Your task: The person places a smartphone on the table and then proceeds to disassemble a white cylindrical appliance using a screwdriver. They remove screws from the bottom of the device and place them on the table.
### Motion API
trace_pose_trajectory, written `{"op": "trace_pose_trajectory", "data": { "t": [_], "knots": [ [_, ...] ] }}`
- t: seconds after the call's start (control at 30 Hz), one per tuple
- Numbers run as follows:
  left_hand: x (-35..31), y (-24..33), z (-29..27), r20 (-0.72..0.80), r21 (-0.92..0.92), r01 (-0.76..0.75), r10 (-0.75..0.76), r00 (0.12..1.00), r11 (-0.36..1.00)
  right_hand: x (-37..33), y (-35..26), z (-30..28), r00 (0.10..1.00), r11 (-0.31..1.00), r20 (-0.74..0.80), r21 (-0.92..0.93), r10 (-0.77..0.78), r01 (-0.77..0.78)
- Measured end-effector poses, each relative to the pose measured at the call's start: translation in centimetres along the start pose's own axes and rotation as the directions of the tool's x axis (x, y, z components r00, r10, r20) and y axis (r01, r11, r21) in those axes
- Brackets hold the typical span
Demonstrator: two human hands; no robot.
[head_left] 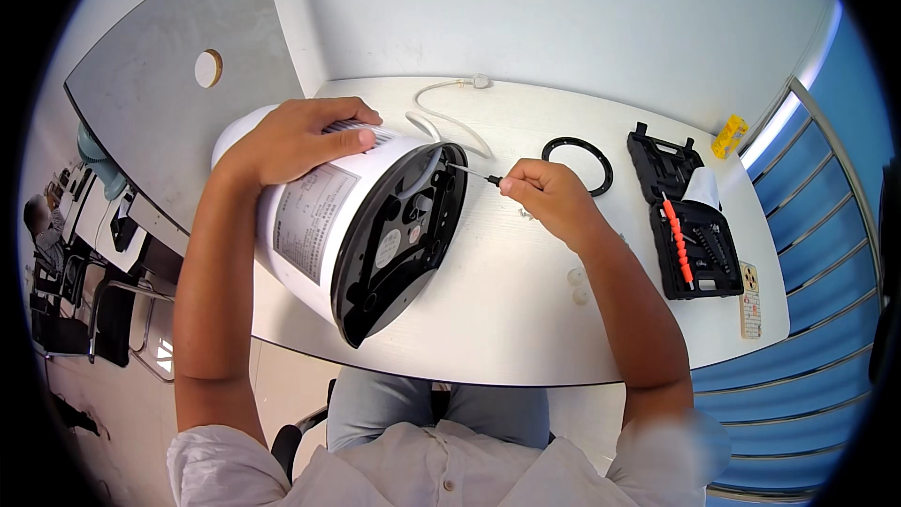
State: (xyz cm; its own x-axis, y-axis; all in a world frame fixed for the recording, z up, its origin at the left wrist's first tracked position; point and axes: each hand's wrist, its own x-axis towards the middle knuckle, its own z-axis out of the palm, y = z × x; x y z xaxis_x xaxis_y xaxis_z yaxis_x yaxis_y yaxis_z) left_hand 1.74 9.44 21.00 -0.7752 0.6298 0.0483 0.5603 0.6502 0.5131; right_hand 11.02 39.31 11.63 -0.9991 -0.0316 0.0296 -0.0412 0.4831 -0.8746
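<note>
A white cylindrical appliance [375, 169] lies tilted on its side on the table, its black base [413, 235] facing right and toward me. Across the top of its body lies my left hand [296, 139], thumb and fingers curved over the casing and holding it. My right hand [554, 199] is closed around the dark handle of a screwdriver [481, 175]. The screwdriver's thin shaft points left, its tip at the upper edge of the base, beside the grey cord. Whether the tip sits in a screw is too small to tell.
A white cord [441, 111] with a plug [481, 82] trails behind the appliance. Right of it are a black ring [608, 174], small round white pads [580, 287], an open black tool case [668, 272] with an orange shaft [678, 244], a phone [750, 300] and a yellow box [729, 136].
</note>
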Motion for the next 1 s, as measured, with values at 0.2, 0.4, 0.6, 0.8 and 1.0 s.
{"op": "trace_pose_trajectory", "data": {
  "t": [0.2,0.4,0.6,0.8,1.0],
  "knots": [
    [0.1,-0.8,0.2,-0.045,0.03,-0.066,0.068,0.997,0.997,0.7,1.3,-1.1,0.966,0.813,0.257,0.569,-0.031,-0.125],
    [0.1,-0.8,0.2,-0.045,0.057,-0.089,0.092,0.995,0.994,1.3,2.1,-0.9,0.932,0.795,0.362,0.563,0.007,-0.225],
    [0.3,-0.8,0.2,-0.032,0.088,-0.109,0.112,0.993,0.99,0.8,1.0,-0.6,0.949,0.83,0.312,0.521,0.034,-0.201],
    [0.4,-0.2,-0.2,0.053,0.053,-0.064,0.061,0.997,0.997,1.1,1.2,-0.9,0.966,0.932,0.254,0.336,0.047,-0.134],
    [0.6,-0.4,-0.3,0.046,0.042,-0.078,0.076,0.996,0.996,1.0,2.4,0.6,0.795,0.695,-0.106,-0.563,-0.598,0.447]
  ]
}}
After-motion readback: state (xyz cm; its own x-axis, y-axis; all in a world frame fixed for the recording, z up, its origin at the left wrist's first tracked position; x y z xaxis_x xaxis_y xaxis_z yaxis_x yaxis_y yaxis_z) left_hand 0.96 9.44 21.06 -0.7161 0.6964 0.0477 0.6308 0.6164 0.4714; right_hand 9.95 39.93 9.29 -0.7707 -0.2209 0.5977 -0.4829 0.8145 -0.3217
